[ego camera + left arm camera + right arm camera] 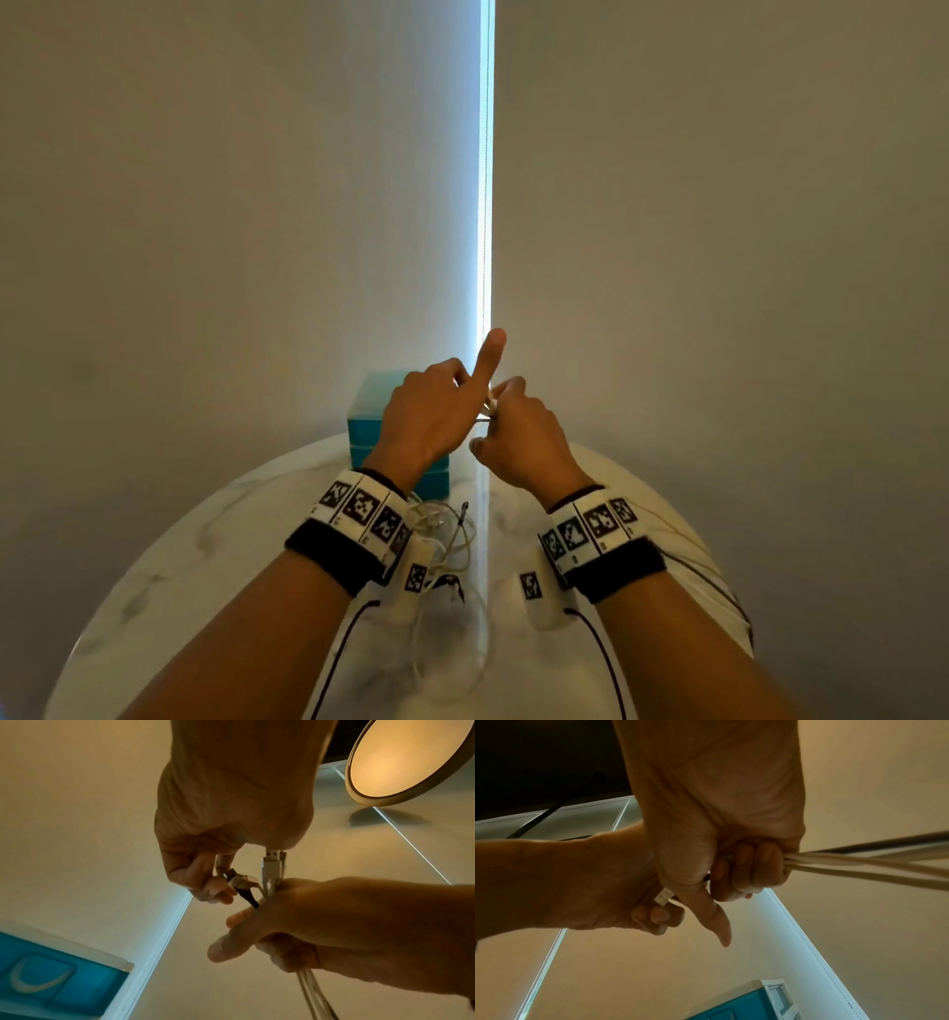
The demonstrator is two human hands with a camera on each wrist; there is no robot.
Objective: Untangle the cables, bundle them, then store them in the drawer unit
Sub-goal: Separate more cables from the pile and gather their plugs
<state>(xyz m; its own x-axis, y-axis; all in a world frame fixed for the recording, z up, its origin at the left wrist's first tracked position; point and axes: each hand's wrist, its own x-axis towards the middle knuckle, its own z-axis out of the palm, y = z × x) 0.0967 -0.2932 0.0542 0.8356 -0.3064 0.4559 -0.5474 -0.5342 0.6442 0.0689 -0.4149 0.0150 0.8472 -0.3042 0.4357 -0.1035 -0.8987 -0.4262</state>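
Note:
Both hands are raised above the table, close together. My right hand (513, 426) grips a bundle of white and black cables (859, 860) in its fist (744, 868); USB plugs (272, 866) stick up out of it. My left hand (447, 406) pinches a cable end connector (239, 880) with its lower fingers (205, 884), while its index finger (488, 360) points straight up. The rest of the cables hang down in loose loops onto the table (441, 534). The teal drawer unit (369, 431) stands just behind my left hand, also in the wrist views (51, 973) (744, 1004).
The round white marble table (205, 539) sits against a beige wall with a bright vertical gap. Black leads run from my wrist bands (354, 534) down toward me. A round ceiling lamp (401, 760) glows overhead.

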